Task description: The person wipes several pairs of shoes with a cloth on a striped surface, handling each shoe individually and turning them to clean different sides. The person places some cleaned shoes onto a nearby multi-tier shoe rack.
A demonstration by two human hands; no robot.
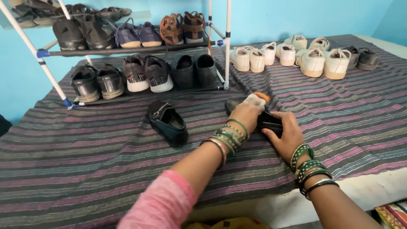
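At centre frame, on the striped bedspread (85,169), the right hand (288,135) steadied a black shoe (269,123), fingers clasped on it. The left hand (248,115) gripped a brush (258,98) against it. Its mate (168,123) lay left, seemingly unbrushed; racked shoes (148,72) upper left.

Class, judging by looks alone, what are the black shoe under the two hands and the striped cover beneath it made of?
Black shoe: probably leather or imitation leather, smooth with a dull sheen. Striped cover: woven cloth, matt, with fine thread lines and soft folds.
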